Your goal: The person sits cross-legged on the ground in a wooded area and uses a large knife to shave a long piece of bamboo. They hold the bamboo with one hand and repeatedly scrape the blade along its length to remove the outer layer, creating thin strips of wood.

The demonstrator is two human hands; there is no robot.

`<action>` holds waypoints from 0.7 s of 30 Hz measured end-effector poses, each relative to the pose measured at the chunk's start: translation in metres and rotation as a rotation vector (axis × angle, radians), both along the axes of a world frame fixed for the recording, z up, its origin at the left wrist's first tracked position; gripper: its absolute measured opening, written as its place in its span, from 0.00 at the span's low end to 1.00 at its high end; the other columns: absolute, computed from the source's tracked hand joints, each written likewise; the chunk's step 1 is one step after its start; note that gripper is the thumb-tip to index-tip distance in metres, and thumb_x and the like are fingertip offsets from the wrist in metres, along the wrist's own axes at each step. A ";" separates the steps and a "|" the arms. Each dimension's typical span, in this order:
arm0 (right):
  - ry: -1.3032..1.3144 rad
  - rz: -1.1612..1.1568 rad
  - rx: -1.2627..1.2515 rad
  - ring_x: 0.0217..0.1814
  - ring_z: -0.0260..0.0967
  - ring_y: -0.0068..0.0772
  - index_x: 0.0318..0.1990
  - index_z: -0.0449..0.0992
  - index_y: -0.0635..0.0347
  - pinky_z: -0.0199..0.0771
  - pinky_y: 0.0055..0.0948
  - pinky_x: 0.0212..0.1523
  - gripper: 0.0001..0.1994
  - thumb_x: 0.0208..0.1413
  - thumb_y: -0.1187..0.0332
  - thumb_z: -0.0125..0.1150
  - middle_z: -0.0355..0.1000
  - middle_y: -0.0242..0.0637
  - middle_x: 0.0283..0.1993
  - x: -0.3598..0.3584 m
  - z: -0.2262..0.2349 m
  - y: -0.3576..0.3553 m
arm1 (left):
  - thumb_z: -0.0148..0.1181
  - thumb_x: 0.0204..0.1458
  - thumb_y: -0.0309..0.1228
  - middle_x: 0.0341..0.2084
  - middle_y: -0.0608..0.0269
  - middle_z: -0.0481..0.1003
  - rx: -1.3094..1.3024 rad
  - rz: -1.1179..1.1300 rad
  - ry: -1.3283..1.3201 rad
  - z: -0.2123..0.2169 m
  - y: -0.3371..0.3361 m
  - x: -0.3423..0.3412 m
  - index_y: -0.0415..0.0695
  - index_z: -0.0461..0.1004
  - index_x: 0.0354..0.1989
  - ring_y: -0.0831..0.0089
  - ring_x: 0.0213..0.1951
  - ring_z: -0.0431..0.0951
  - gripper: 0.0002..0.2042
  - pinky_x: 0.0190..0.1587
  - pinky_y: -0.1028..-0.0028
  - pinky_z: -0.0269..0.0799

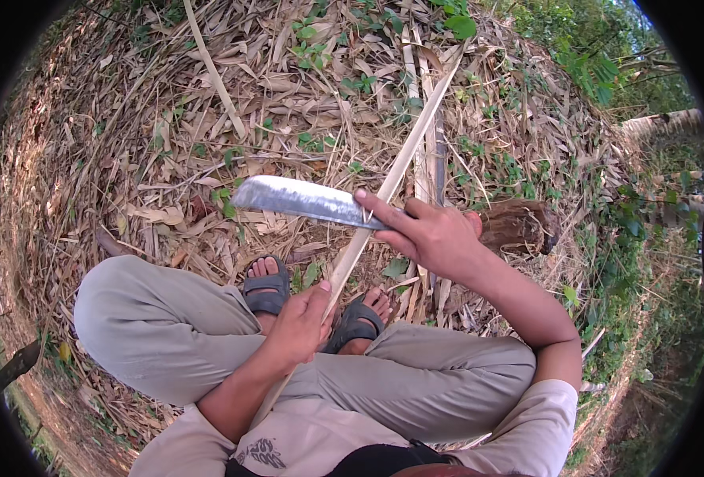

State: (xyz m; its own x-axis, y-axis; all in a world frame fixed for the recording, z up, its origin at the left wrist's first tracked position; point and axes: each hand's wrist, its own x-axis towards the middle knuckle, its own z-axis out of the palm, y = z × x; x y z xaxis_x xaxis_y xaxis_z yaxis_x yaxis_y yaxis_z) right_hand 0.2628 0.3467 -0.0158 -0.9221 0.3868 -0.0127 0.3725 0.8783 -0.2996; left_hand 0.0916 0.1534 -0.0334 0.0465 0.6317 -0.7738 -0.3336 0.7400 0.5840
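A long pale strip, which looks like split bamboo, slants from my lap up toward the far right. My left hand is wrapped round its lower part, close to my body. In my right hand is a machete, its broad blade pointing left across the strip. The blade rests on or just over the strip near the hilt; I cannot tell if it bites in. My right index finger stretches along the base of the blade. Most of the handle is hidden by the hand, with a reddish end showing.
Several more strips lie on the leaf-strewn ground ahead, and a single one lies far left. A short brown stump or log piece sits beyond my right wrist. My sandaled feet are below the blade. Green plants grow at right.
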 end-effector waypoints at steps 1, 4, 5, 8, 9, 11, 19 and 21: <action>0.040 -0.103 -0.028 0.17 0.66 0.35 0.70 0.59 0.30 0.70 0.39 0.18 0.29 0.62 0.49 0.53 0.60 0.34 0.21 0.006 -0.012 0.020 | 0.35 0.68 0.49 0.09 0.72 0.56 0.005 0.004 -0.007 0.000 0.000 0.002 0.45 0.63 0.28 0.82 0.07 0.54 0.23 0.07 0.78 0.50; 0.034 -0.189 0.004 0.18 0.67 0.37 0.70 0.59 0.30 0.71 0.40 0.19 0.28 0.62 0.51 0.53 0.61 0.35 0.22 0.007 -0.013 0.027 | 0.35 0.68 0.50 0.09 0.72 0.56 -0.031 -0.006 -0.007 -0.003 0.003 -0.001 0.45 0.62 0.28 0.82 0.07 0.53 0.23 0.07 0.78 0.50; 0.013 -0.183 0.031 0.19 0.68 0.37 0.70 0.59 0.30 0.71 0.40 0.19 0.28 0.63 0.51 0.53 0.62 0.35 0.22 0.002 -0.012 0.022 | 0.35 0.68 0.50 0.09 0.72 0.56 -0.040 0.013 -0.020 -0.002 0.004 -0.003 0.45 0.62 0.28 0.82 0.07 0.53 0.23 0.07 0.78 0.50; -0.018 0.044 -0.007 0.19 0.68 0.36 0.70 0.59 0.30 0.70 0.38 0.19 0.28 0.62 0.50 0.53 0.61 0.34 0.22 -0.005 0.000 -0.016 | 0.36 0.68 0.49 0.09 0.72 0.56 -0.059 0.062 -0.017 0.002 0.005 -0.007 0.45 0.62 0.28 0.82 0.07 0.53 0.22 0.07 0.78 0.49; 0.013 0.108 -0.011 0.18 0.67 0.35 0.70 0.59 0.29 0.70 0.37 0.18 0.28 0.62 0.50 0.53 0.61 0.34 0.22 -0.005 0.000 -0.027 | 0.36 0.68 0.49 0.09 0.72 0.56 -0.057 0.072 0.009 0.003 0.006 -0.005 0.45 0.62 0.28 0.82 0.07 0.53 0.22 0.07 0.78 0.49; 0.070 0.245 -0.022 0.16 0.65 0.34 0.70 0.59 0.29 0.69 0.36 0.17 0.29 0.61 0.48 0.53 0.60 0.33 0.22 -0.003 -0.005 -0.040 | 0.36 0.68 0.49 0.09 0.72 0.56 -0.050 0.087 0.010 0.003 0.006 -0.003 0.45 0.62 0.28 0.82 0.07 0.53 0.22 0.07 0.78 0.49; 0.045 -0.277 -0.025 0.23 0.70 0.45 0.70 0.60 0.36 0.72 0.41 0.26 0.25 0.65 0.57 0.51 0.67 0.42 0.25 0.024 -0.022 0.051 | 0.36 0.68 0.49 0.09 0.73 0.55 -0.023 0.040 -0.078 -0.003 0.002 0.001 0.46 0.61 0.26 0.82 0.07 0.51 0.23 0.07 0.79 0.48; -0.025 -0.228 0.028 0.21 0.69 0.43 0.70 0.60 0.34 0.71 0.41 0.24 0.26 0.65 0.55 0.52 0.66 0.41 0.25 0.015 -0.013 0.038 | 0.36 0.68 0.49 0.09 0.73 0.55 -0.046 0.052 -0.109 -0.001 0.005 -0.003 0.46 0.61 0.26 0.82 0.06 0.51 0.22 0.07 0.79 0.48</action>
State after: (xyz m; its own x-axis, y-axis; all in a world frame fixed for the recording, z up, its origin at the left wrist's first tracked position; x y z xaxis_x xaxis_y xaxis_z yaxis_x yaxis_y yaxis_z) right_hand 0.2781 0.3843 -0.0287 -0.8101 0.5859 -0.0209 0.5696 0.7782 -0.2647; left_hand 0.0885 0.1588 -0.0348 0.1005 0.5993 -0.7942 -0.4317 0.7454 0.5079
